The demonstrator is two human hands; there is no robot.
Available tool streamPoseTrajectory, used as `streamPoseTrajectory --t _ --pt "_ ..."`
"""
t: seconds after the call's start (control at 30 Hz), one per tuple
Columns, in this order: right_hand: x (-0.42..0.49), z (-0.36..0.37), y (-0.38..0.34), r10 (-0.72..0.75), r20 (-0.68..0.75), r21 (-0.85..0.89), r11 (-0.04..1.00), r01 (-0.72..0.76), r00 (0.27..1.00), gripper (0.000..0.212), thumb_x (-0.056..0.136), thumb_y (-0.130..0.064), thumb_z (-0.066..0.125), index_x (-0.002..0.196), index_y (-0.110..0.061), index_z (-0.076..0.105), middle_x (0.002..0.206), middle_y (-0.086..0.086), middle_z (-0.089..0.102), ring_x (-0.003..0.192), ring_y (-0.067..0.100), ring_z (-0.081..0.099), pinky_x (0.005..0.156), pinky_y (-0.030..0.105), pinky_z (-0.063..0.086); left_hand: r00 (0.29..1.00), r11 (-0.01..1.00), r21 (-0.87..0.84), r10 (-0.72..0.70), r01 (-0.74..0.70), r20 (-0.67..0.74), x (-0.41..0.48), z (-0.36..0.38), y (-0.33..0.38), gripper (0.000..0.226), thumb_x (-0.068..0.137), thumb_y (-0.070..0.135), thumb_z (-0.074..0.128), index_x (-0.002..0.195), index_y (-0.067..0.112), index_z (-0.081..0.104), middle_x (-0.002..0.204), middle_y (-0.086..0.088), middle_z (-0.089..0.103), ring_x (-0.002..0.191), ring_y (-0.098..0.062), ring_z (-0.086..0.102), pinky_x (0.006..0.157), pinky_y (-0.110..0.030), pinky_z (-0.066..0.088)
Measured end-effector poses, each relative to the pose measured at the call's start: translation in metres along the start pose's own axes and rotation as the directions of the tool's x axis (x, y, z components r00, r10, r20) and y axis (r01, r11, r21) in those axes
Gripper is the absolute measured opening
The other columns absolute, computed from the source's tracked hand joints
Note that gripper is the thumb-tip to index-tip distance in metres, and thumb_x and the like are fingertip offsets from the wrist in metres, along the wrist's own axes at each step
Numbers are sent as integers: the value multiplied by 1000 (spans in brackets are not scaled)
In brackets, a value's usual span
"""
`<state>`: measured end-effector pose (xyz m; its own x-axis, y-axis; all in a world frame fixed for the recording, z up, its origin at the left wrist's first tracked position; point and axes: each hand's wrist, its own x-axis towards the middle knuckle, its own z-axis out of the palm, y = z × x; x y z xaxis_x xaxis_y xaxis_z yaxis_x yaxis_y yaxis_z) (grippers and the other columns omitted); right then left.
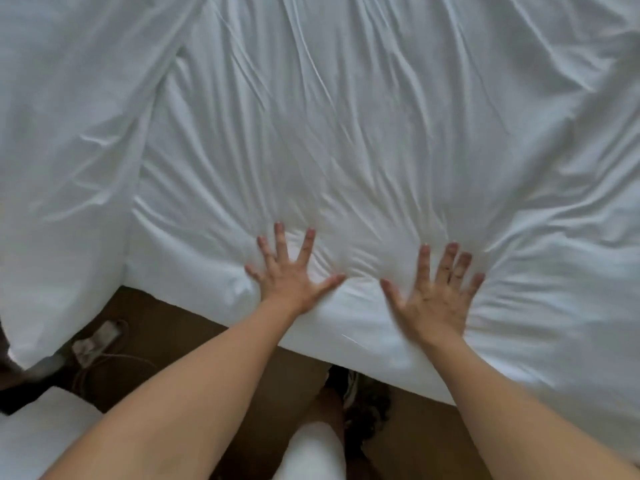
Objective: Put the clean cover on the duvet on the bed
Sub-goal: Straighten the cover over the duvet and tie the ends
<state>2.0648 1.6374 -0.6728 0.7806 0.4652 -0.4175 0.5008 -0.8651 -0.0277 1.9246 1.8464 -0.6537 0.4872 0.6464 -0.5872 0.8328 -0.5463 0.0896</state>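
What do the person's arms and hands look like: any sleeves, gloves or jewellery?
No sleeves, gloves, watch or bracelet: both forearms are bare to the picture's edge. The right hand bears faint dark marks on its back and fingers; the left hand shows none clearly. A ring cannot be made out.

The white duvet [363, 133] lies spread and wrinkled under the left hand [292, 277] and right hand [433, 299], creases fanning beyond them.

Soft even light, slight blur, wide-angle warp
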Motion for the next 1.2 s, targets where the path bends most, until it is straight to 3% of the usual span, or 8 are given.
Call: streamPoseTrajectory --t 0.27,0.47,0.57,0.67,0.8,0.93,1.1,1.2 --pt "-83 34 6 -74 -49 50 996 76 996 137 59 -97 31 161 -10 3 166 22 -15 154 40 -11 113 76 -5 945 891 350 324 -289 -47 -32 -3 -44 128 67 81 68 150 52 -24 161 -13 -8 148 -46 9 111 -74 17" --pt "-89 64 -36 340 -119 135 936 -324 933 157 51 -69 86 156 -31 -24 163 18 -27 151 42 -19 98 87 6 991 978 211 28 1 -133 14 -3 -101 159 58 66 86 144 37 -44 147 -12 -57 140 -47 -41 104 -86 12" --pt "-83 73 -84 643 -6 492 669 -557 766 141 69 -36 90 158 -28 -19 165 20 -19 151 48 -8 101 83 22 993 979 185 102 -90 -53 14 -5 -106 151 65 60 85 146 38 -41 154 -12 -48 144 -48 -33 105 -84 14" --pt "-91 64 -166 742 348 598 295 -745 573 109 83 -29 77 158 -6 2 159 29 21 145 46 29 109 62 36 921 943 136 327 -304 -209 6 -39 -149 122 70 61 81 157 36 -1 160 -13 11 149 -43 17 108 -66 29" --pt "-111 20 -329 496 195 767 461 -447 846 26 91 -36 65 103 -14 60 104 11 66 91 27 62 77 39 49 810 994 98 96 -48 -578 7 -110 -300 123 58 64 83 155 28 18 151 -15 25 142 -39 28 115 -66 17" --pt "-79 -41 -498 -32 392 841 418 -344 919 63 77 -70 69 112 -19 59 111 -3 64 98 16 63 84 36 52 885 918 -180 -390 353 -255 29 -142 -430 124 63 61 84 155 23 10 149 -18 31 138 -42 35 117 -63 22" --pt "-39 -64 -618 -80 360 857 422 -295 930 94 54 -73 78 124 -13 62 120 4 68 110 28 66 97 45 54 977 999 -50 -4 -7 -211 34 -130 -425 27 96 19 52 123 20 56 102 -6 71 94 -30 70 71 -33 52" --pt "-21 -53 -624 -12 294 779 582 -232 956 48 84 -40 70 122 -11 64 120 12 68 109 33 65 88 36 53 985 987 -38 150 -154 -90 27 -132 -410 12 92 15 49 100 24 47 99 -7 67 92 -31 69 70 -36 52"
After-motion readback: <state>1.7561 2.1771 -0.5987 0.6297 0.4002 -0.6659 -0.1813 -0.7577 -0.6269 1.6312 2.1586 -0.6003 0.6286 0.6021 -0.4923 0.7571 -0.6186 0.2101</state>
